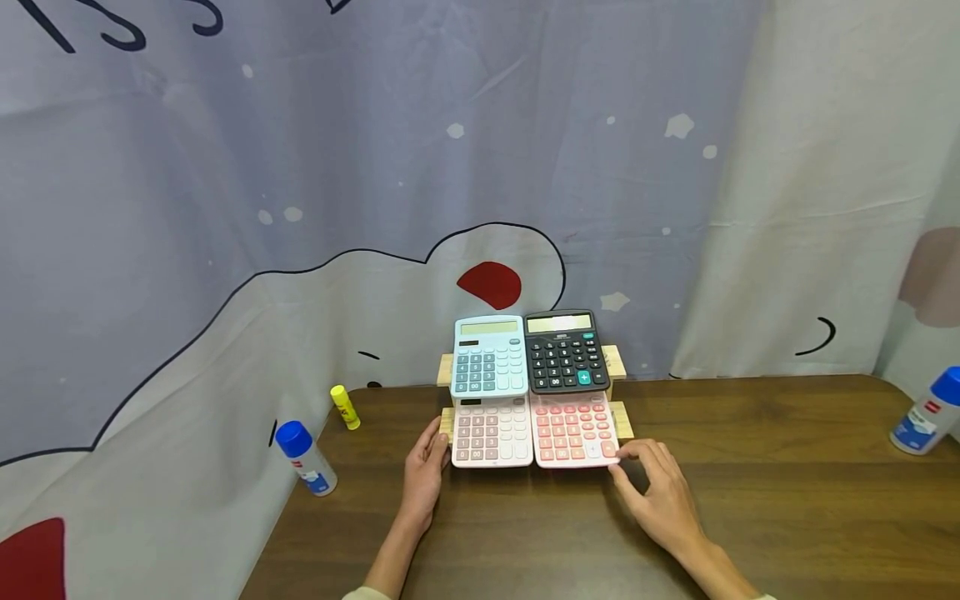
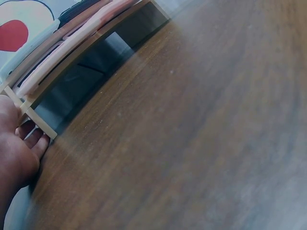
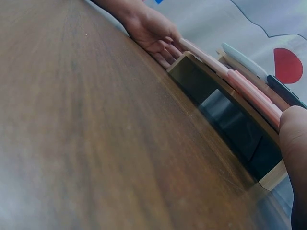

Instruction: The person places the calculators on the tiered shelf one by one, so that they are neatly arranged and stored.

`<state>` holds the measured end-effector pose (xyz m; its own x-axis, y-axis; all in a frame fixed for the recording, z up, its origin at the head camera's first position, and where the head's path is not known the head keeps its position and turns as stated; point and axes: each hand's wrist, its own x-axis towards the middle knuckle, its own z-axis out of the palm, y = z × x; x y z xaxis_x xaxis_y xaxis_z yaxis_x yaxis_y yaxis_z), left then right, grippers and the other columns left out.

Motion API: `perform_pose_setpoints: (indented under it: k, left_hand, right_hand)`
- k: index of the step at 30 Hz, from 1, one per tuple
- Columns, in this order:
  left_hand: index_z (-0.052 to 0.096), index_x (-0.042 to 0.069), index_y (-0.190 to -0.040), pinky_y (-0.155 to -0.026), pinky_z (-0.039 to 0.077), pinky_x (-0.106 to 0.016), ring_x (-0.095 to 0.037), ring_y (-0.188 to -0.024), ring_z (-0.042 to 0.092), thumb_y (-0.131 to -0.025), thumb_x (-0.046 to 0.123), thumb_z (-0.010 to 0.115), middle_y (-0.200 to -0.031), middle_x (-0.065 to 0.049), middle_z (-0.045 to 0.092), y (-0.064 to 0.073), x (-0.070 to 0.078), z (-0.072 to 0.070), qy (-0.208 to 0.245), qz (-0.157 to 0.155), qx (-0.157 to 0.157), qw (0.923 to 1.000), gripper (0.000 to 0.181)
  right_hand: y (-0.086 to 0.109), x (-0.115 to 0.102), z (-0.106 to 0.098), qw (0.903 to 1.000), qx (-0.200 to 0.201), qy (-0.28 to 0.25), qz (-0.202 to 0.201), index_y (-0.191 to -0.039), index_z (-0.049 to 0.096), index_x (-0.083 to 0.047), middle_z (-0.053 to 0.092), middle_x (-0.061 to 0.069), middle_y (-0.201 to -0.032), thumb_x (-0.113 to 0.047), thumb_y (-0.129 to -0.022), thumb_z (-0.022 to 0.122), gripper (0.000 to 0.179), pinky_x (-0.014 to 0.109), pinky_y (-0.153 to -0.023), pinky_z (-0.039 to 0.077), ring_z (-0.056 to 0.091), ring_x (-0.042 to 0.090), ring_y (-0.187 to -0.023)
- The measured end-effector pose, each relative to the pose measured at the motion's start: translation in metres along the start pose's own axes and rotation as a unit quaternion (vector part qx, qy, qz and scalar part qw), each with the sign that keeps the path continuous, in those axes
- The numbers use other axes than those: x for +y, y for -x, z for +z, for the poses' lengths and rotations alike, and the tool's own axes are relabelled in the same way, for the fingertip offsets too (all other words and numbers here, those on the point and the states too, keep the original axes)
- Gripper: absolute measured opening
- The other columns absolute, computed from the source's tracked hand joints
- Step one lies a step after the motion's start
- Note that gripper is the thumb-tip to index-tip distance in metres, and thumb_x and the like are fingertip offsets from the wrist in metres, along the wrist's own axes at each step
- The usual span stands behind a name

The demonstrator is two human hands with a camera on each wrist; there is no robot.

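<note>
A two-step wooden stand (image 1: 615, 362) stands at the table's back edge with calculators on it. On the upper step lie a light blue calculator (image 1: 490, 358) and, to its right, a black calculator (image 1: 566, 354). The lower step bears a whitish calculator with mauve keys (image 1: 492, 433) beside a pink calculator (image 1: 573, 429). My left hand (image 1: 423, 479) grips the stand's left end, thumb near the lower step and fingers down by the wooden leg (image 2: 41, 122). With thumb and index finger my right hand (image 1: 660, 500) pinches the pink calculator's front right corner.
On the left are a white bottle with a blue cap (image 1: 306, 458) and a yellow glue stick (image 1: 345, 407). Another blue-capped bottle (image 1: 927, 412) stands at the far right. Behind the brown table (image 1: 750, 483) hangs a patterned curtain (image 1: 360, 167).
</note>
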<state>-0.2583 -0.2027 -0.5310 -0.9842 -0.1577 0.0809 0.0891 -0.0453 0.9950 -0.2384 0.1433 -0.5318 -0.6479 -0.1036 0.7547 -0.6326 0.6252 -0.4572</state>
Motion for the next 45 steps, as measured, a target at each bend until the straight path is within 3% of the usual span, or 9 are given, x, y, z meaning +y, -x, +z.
perform_pose_setpoints:
  k: [7,21,33,40,45]
  left_hand:
    - [0.032,0.002,-0.155,-0.105,0.048,-0.027,-0.025,-0.137,0.046,-0.108,0.025,0.045,-0.153,-0.021,0.044,0.0,0.0023,0.0022,-0.006,0.003,-0.003,1.0,0.054]
    - [0.031,0.001,-0.155,-0.099,0.049,-0.019,-0.026,-0.135,0.048,-0.108,0.026,0.045,-0.152,-0.023,0.044,-0.0025,0.001,0.0022,-0.007,0.006,-0.004,0.9999,0.055]
    - [0.03,0.001,-0.155,-0.099,0.049,-0.019,-0.025,-0.136,0.047,-0.109,0.026,0.044,-0.153,-0.022,0.043,-0.002,-0.0013,0.0011,-0.004,0.003,-0.004,1.0,0.055]
    - [0.028,0.003,-0.157,-0.107,0.046,-0.025,-0.027,-0.139,0.043,-0.109,0.028,0.042,-0.155,-0.02,0.041,-0.0019,-0.0025,-0.0014,-0.011,0.0,-0.01,0.9999,0.056]
    - [0.028,0.002,-0.156,-0.102,0.046,-0.02,-0.023,-0.136,0.047,-0.109,0.027,0.042,-0.154,-0.02,0.042,-0.0023,-0.0019,-0.0015,-0.003,0.003,-0.012,0.9999,0.055]
  right_hand:
    - [0.0004,0.0025,-0.0003,1.0,0.002,-0.002,0.003,-0.095,0.068,-0.009,0.066,0.0,-0.096,-0.004,-0.077,0.083,0.024,0.022,-0.085,0.042,0.056,0.014,-0.093]
    - [-0.0003,0.0032,0.0012,0.9999,0.011,-0.007,-0.004,-0.095,0.068,-0.009,0.066,-0.002,-0.096,-0.001,-0.075,0.084,0.026,0.018,-0.085,0.042,0.056,0.012,-0.093]
    - [-0.0023,0.001,0.0019,0.9994,0.021,-0.024,-0.016,-0.095,0.069,-0.009,0.067,-0.001,-0.095,0.003,-0.073,0.082,0.028,0.015,-0.087,0.041,0.057,0.014,-0.091]
    - [-0.0006,0.0013,0.0029,0.9992,0.013,-0.037,-0.005,-0.095,0.068,-0.008,0.065,-0.001,-0.096,0.004,-0.076,0.08,0.025,0.014,-0.09,0.04,0.057,0.013,-0.094]
    - [-0.0004,0.0027,0.0035,0.9994,0.011,-0.034,-0.001,-0.095,0.067,-0.009,0.065,-0.002,-0.098,0.002,-0.077,0.079,0.024,0.014,-0.091,0.039,0.057,0.013,-0.096]
